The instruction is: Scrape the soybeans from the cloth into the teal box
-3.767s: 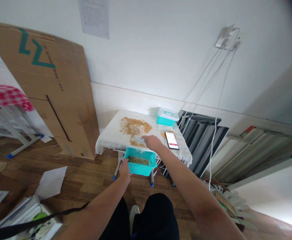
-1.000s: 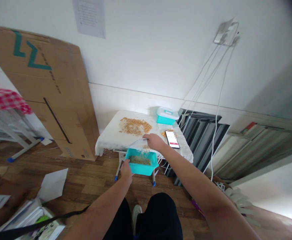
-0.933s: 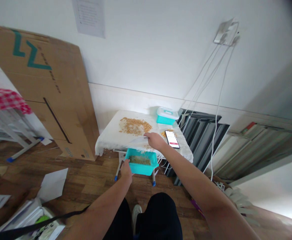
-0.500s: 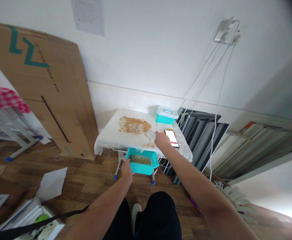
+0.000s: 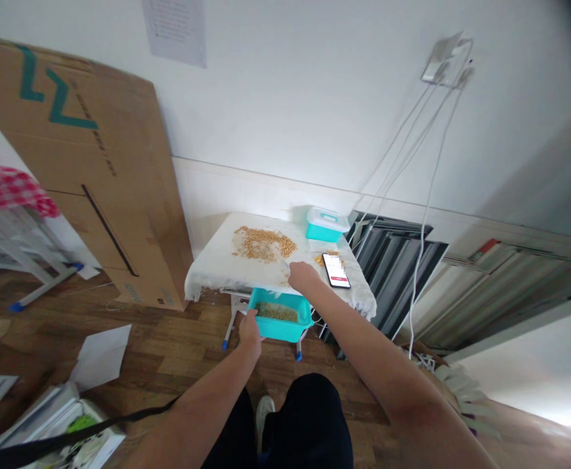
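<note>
My left hand (image 5: 249, 327) grips the left side of a turquoise plastic bin (image 5: 289, 333), held just below the front edge of a cloth-covered table. Greenish-brown grains (image 5: 276, 312) lie in the bottom of the bin. Above the bin's back rim, my right hand (image 5: 303, 277) is closed on a small whitish tool (image 5: 284, 266); its kind is hard to make out. The tool's end is low at the cloth, just in front of a spread of tan beans or kernels (image 5: 266, 245).
A phone (image 5: 336, 270) with a lit screen lies on the white tablecloth (image 5: 212, 257), right of my right hand. Behind it stands a lidded turquoise box (image 5: 325, 225). A large cardboard box (image 5: 133, 195) leans at left; grey metal panels (image 5: 388, 260) and hanging cables (image 5: 425, 215) are at right.
My right hand has moved left and slightly toward the bin with the whitish tool. Some tan bits near the table's front edge no longer show. The bin has shifted slightly right in view.
</note>
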Demonstrator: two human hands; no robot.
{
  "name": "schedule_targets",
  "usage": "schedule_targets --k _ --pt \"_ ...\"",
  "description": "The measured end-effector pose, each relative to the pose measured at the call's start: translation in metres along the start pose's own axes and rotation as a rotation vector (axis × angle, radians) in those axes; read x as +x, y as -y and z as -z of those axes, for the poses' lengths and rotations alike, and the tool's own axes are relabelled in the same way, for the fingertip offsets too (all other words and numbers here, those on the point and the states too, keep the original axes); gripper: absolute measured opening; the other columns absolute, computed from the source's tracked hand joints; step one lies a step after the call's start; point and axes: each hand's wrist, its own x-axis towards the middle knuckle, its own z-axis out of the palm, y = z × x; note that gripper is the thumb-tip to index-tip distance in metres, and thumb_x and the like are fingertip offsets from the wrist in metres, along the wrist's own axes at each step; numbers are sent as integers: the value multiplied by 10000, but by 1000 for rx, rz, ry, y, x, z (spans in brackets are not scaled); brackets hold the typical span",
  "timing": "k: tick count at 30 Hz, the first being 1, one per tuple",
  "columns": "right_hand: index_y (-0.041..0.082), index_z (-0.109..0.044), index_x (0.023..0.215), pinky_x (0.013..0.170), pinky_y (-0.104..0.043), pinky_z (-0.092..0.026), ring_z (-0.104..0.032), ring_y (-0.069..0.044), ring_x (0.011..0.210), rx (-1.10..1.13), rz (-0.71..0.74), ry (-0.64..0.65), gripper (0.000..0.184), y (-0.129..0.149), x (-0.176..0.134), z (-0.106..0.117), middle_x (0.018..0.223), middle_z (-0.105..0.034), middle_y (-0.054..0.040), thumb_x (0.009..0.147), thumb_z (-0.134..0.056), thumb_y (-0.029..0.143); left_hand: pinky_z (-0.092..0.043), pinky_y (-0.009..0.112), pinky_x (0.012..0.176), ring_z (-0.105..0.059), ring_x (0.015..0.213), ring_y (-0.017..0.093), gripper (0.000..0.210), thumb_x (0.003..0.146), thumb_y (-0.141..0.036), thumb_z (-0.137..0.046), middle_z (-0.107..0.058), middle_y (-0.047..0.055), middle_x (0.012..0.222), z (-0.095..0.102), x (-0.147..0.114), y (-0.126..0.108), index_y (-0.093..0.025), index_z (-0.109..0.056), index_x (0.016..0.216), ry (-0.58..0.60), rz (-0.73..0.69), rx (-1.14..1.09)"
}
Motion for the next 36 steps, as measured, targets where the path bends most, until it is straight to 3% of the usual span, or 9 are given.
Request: schedule_targets --k 6,10,15,26,36 --pt "152 -765 1314 993 -353 -583 -759 -303 1193 -10 53 -4 374 15 -13 -1 1218 -797 -209 970 -630 210 -653 352 660 -774 988 283 351 1000 -433 -559 -783 117 1146 -3 -5 0 -212 -725 1218 12 29 -21" --pt "141 -770 1294 978 -345 -584 -760 -302 1188 -14 59 4 355 21 -24 4 1244 -790 -215 979 -609 177 -649 354 659 -778 941 281 365 997 -414 -566 -783 129 1112 -2 -4 -1 -193 -720 1243 14 30 -24" --pt "123 -762 1299 958 -340 -589 -755 -306 1203 -33 82 21 358 27 -34 14 1281 -776 -224 1004 -560 147 -639 348 632 -769 1020 303 401 992 -443 -568 -769 140 1177 -2 -2 -2 -193 -709 1272 3 40 -4" --pt "154 -724 1331 929 -330 -574 -746 -288 1194 -9 40 -42 385 19 -23 18 1258 -777 -197 1006 -518 137 -633 357 645 -755 1017 303 361 979 -458 -574 -770 134 1163 7 5 -6 -219 -746 1187 -43 48 0" --pt "181 -671 1449 1059 -349 -470 -634 -259 1293 -93 279 -122 517 25 -2 -8 1288 -781 -150 1009 -440 38 -647 328 696 -757 1001 277 380 977 -439 -600 -770 132 1169 9 6 -7 -187 -738 1226 -60 38 -23"
